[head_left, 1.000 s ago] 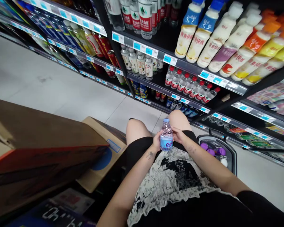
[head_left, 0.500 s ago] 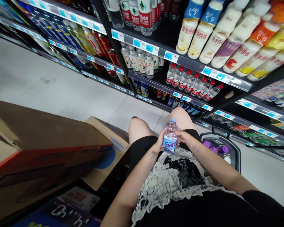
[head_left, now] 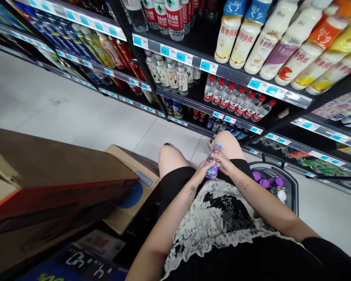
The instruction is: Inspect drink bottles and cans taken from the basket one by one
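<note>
A small clear water bottle (head_left: 213, 160) with a blue label and a pale blue cap is tilted over my lap, cap pointing away to the right. My left hand (head_left: 201, 171) is wrapped round its lower left side. My right hand (head_left: 224, 164) grips it from the right, fingers curled over the label. I sit with my bare knees towards a shelf unit of drinks.
Dark shelves (head_left: 193, 64) hold rows of bottles and cans with blue price tags. A grey shopping basket (head_left: 289, 183) with purple-capped items stands on the floor at my right. Cardboard boxes (head_left: 52, 183) are stacked at my left. White tiled floor (head_left: 76, 117) stretches to the left.
The bottle has tipped from upright to leaning right and moved a little further from me, still held in both hands. The view has shifted slightly.
</note>
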Available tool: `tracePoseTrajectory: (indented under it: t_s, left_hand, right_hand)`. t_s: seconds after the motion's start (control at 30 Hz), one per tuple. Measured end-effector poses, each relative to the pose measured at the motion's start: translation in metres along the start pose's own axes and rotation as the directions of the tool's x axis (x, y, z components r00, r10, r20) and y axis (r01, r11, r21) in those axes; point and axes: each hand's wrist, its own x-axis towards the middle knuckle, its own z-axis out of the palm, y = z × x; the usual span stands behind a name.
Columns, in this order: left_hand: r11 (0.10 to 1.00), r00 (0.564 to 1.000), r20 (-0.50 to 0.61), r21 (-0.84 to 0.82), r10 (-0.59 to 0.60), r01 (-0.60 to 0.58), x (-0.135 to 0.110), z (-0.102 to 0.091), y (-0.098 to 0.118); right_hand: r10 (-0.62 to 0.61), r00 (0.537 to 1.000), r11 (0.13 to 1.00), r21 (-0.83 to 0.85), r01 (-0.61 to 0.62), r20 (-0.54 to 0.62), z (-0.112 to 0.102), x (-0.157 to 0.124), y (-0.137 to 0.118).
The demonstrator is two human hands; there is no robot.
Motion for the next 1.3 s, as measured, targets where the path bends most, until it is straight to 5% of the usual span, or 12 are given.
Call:
tracePoseTrajectory:
  t_s: [0.17, 0.33, 0.63, 1.3]
  left_hand:
    - [0.987, 0.99, 0.118, -0.127, -0.08, 0.095, -0.002, 0.001, 0.001]
    - [0.967, 0.983, 0.18, -0.245, -0.026, 0.071, -0.004, 0.001, -0.004]
    - [0.981, 0.992, 0.092, -0.181, 0.085, -0.067, -0.007, -0.002, -0.013]
    - [0.978, 0.992, 0.092, -0.201, 0.082, -0.063, -0.007, 0.002, -0.012]
  right_hand:
    - [0.003, 0.962, 1.0, -0.028, 0.005, 0.273, -0.001, -0.01, -0.009]
    - [0.053, 0.91, 0.998, -0.06, -0.031, 0.412, -0.007, -0.011, -0.008]
    - [0.066, 0.901, 0.996, -0.088, -0.031, 0.429, -0.01, -0.011, -0.011]
    - [0.075, 0.887, 0.996, -0.079, -0.044, 0.455, -0.01, -0.012, -0.016]
